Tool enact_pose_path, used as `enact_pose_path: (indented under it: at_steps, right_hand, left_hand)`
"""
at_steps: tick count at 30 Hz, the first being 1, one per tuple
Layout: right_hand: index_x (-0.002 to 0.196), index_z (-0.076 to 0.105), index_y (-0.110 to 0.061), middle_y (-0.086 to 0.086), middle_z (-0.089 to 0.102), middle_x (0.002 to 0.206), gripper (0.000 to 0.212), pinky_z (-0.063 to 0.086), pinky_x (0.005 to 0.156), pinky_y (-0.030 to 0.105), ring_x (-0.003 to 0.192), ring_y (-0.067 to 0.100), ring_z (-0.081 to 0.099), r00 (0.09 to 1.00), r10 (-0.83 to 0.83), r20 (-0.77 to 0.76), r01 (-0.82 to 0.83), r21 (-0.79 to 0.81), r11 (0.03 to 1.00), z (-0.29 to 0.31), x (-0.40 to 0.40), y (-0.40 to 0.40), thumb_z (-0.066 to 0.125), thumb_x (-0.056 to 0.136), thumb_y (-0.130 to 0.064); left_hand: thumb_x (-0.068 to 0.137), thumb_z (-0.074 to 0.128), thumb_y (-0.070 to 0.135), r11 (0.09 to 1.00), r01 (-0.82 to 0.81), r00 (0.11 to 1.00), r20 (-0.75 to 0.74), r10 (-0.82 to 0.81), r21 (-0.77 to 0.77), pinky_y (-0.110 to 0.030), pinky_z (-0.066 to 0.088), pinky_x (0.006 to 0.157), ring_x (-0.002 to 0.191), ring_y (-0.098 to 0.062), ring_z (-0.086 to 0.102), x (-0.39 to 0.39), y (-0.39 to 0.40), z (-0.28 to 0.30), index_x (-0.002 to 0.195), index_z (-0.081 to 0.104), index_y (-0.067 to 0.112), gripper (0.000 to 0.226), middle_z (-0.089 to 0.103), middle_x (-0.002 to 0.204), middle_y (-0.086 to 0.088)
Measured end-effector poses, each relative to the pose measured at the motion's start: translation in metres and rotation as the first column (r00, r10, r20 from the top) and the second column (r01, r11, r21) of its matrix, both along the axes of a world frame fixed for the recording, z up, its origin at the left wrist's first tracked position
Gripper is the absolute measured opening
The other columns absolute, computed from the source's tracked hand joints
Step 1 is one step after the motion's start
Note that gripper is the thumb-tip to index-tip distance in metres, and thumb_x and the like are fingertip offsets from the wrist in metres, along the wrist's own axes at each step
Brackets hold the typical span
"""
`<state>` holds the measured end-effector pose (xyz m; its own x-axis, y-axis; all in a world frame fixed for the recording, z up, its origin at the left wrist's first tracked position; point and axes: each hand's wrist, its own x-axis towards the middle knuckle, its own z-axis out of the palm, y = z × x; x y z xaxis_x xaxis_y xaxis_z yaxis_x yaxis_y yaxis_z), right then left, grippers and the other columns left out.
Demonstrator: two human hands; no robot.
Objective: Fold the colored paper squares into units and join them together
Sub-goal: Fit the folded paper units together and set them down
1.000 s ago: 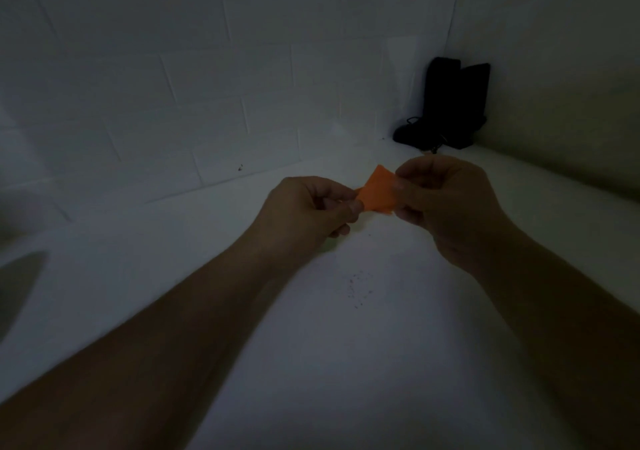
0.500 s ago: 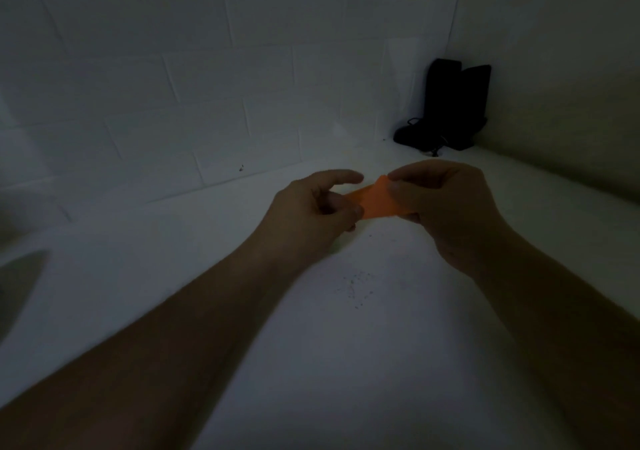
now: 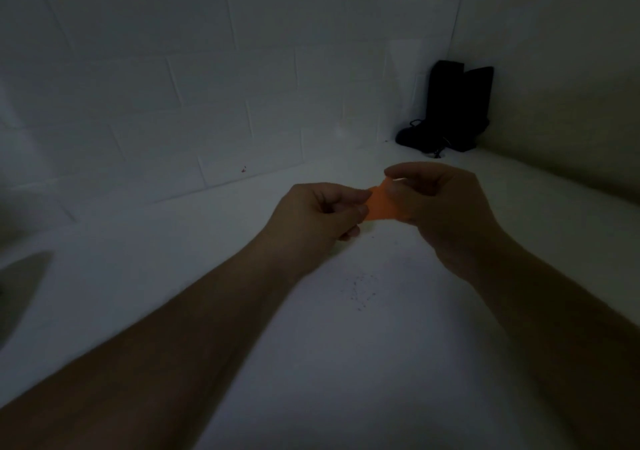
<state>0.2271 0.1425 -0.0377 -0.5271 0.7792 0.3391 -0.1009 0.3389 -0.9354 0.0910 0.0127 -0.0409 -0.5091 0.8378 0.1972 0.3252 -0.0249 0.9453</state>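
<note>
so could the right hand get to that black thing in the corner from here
Probably not yet: the right hand pinches the orange paper with the left hand. The counter towards the black object looks unobstructed, but far.

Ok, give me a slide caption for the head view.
Both hands, left hand and right hand, pinch orange paper above white table.

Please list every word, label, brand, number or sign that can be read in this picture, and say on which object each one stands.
None can be read.
Orange paper, pinched between left hand and right hand: plain, no print visible.
Black objects in the corner: too dark to show any label.
White brick wall and white surface: no writing.
</note>
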Motion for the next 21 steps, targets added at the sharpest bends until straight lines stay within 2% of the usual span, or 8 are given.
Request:
enact_pose_path:
  at_steps: [4, 8, 9, 11, 14, 16, 19, 21]
  right_hand:
    - [0.091, 0.076, -0.027, -0.010, 0.074, 0.089, 0.018, 0.057, 0.081, 0.033, 0.086, 0.007, 0.070, 0.998, -0.056, -0.002, 0.056, 0.026, 0.998, 0.0000, -0.0005, -0.0025, 0.075, 0.087, -0.010]
    - [0.088, 0.076, -0.028, -0.014, 0.075, 0.087, 0.020, 0.059, 0.086, 0.038, 0.087, 0.004, 0.071, 0.996, -0.078, -0.038, 0.075, -0.055, 0.996, 0.0025, 0.0013, 0.0012, 0.074, 0.087, -0.008]
    - [0.088, 0.075, -0.027, -0.016, 0.075, 0.085, 0.020, 0.059, 0.086, 0.037, 0.086, 0.003, 0.071, 0.996, -0.075, -0.048, 0.071, -0.068, 0.995, 0.0027, 0.0013, 0.0018, 0.074, 0.087, -0.007]
    - [0.089, 0.075, -0.027, -0.021, 0.074, 0.082, 0.020, 0.059, 0.084, 0.034, 0.084, -0.002, 0.070, 0.996, -0.076, -0.056, 0.072, -0.067, 0.995, 0.0029, 0.0014, 0.0016, 0.074, 0.087, -0.008]
    - [0.089, 0.074, -0.031, -0.022, 0.072, 0.083, 0.021, 0.056, 0.078, 0.023, 0.083, -0.007, 0.068, 0.995, -0.082, -0.062, 0.080, -0.019, 0.997, 0.0025, 0.0009, 0.0007, 0.074, 0.087, -0.010]
    - [0.089, 0.073, -0.034, -0.025, 0.071, 0.081, 0.023, 0.053, 0.077, 0.019, 0.084, -0.009, 0.067, 0.994, -0.086, -0.064, 0.086, -0.003, 0.996, 0.0033, 0.0009, -0.0001, 0.074, 0.088, -0.011]
    - [0.088, 0.073, -0.034, -0.026, 0.072, 0.081, 0.024, 0.054, 0.084, 0.026, 0.087, -0.005, 0.068, 0.992, -0.083, -0.095, 0.082, -0.011, 0.997, 0.0042, 0.0015, -0.0007, 0.074, 0.088, -0.010]
    - [0.088, 0.074, -0.031, -0.023, 0.073, 0.081, 0.024, 0.055, 0.080, 0.024, 0.085, -0.003, 0.069, 0.991, -0.074, -0.109, 0.072, -0.014, 0.997, 0.0045, 0.0011, -0.0021, 0.073, 0.088, -0.008]
  left_hand:
    - [0.096, 0.070, 0.024, 1.000, -0.003, 0.979, -0.202, -0.003, -0.030, -0.031, 0.058, 0.078, 0.078, -0.011, 0.073, -0.0006, -0.0022, -0.0016, 0.116, 0.078, 0.034, 0.023, 0.078, 0.087, 0.003]
    - [0.095, 0.073, 0.021, 0.999, 0.020, 0.981, -0.193, -0.025, -0.031, -0.012, 0.048, 0.074, 0.076, 0.001, 0.070, 0.0029, -0.0009, -0.0023, 0.121, 0.074, 0.037, 0.031, 0.075, 0.081, 0.012]
    - [0.094, 0.074, 0.017, 0.999, 0.043, 0.988, -0.150, -0.046, -0.024, -0.014, 0.050, 0.075, 0.076, -0.001, 0.070, 0.0037, 0.0000, -0.0022, 0.120, 0.074, 0.036, 0.033, 0.075, 0.081, 0.011]
    - [0.092, 0.074, 0.008, 0.997, 0.075, 0.996, -0.048, -0.074, 0.022, -0.030, 0.060, 0.083, 0.079, -0.010, 0.071, 0.0035, 0.0016, -0.0025, 0.116, 0.074, 0.033, 0.035, 0.077, 0.084, 0.004]
    - [0.091, 0.074, 0.004, 0.995, 0.063, 0.997, 0.041, -0.066, 0.076, -0.048, 0.058, 0.094, 0.081, -0.021, 0.071, 0.0035, 0.0024, -0.0015, 0.112, 0.075, 0.029, 0.033, 0.078, 0.088, -0.008]
    - [0.093, 0.072, 0.006, 0.995, 0.062, 0.996, 0.051, -0.066, 0.079, -0.051, 0.057, 0.095, 0.083, -0.023, 0.071, 0.0038, 0.0032, -0.0018, 0.112, 0.075, 0.030, 0.032, 0.078, 0.090, -0.011]
    - [0.092, 0.072, 0.008, 0.993, 0.079, 0.996, 0.043, -0.083, 0.089, -0.047, 0.058, 0.090, 0.081, -0.020, 0.070, 0.0039, 0.0037, -0.0029, 0.110, 0.076, 0.035, 0.033, 0.078, 0.089, -0.005]
    - [0.091, 0.071, 0.005, 0.993, 0.082, 0.995, 0.042, -0.086, 0.090, -0.043, 0.056, 0.085, 0.079, -0.018, 0.069, 0.0013, 0.0045, -0.0043, 0.107, 0.077, 0.036, 0.036, 0.078, 0.086, -0.003]
